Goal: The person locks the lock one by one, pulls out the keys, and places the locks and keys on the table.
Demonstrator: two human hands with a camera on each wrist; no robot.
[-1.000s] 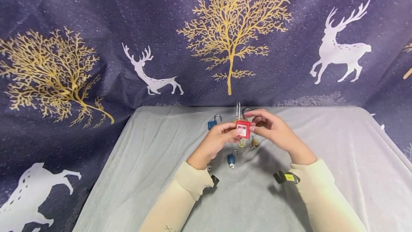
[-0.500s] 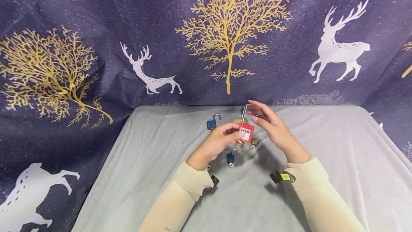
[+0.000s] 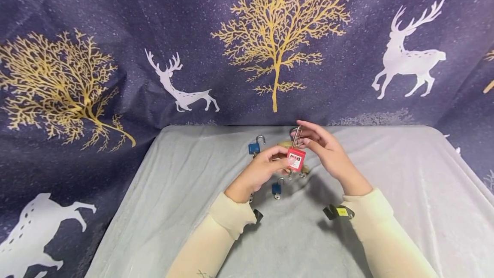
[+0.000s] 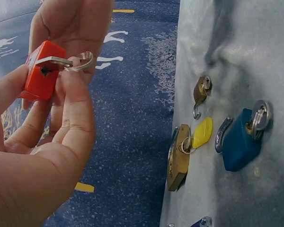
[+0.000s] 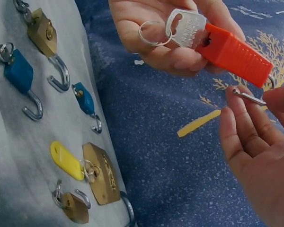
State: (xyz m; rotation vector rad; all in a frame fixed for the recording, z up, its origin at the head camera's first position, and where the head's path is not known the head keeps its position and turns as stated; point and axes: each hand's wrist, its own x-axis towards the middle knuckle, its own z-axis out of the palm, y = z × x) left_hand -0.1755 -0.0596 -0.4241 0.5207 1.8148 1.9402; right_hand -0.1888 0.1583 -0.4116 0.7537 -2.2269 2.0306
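Note:
A red padlock (image 3: pixel 296 159) with a white label is held up above the table by my left hand (image 3: pixel 262 168), thumb on the label side and fingers behind. Its long metal shackle (image 3: pixel 297 135) is raised, and one end stands free of the body in the right wrist view. My right hand (image 3: pixel 328 153) pinches that shackle between thumb and fingertips. A silver key (image 5: pixel 187 29) with a split ring (image 5: pixel 154 33) sits in the keyhole at the padlock's bottom.
Loose padlocks lie on the grey cloth (image 3: pixel 185 209): a blue padlock (image 3: pixel 254 148), another blue padlock (image 3: pixel 276 188), a small brass padlock (image 5: pixel 75 208), and a large brass padlock (image 5: pixel 102 172) with a yellow key tag (image 5: pixel 66 160). A dark printed curtain (image 3: pixel 332 76) stands behind.
The red padlock has tilted, its shackle leaning right. My right hand has moved from beside the body up to the shackle, and its thumb has closed in on it.

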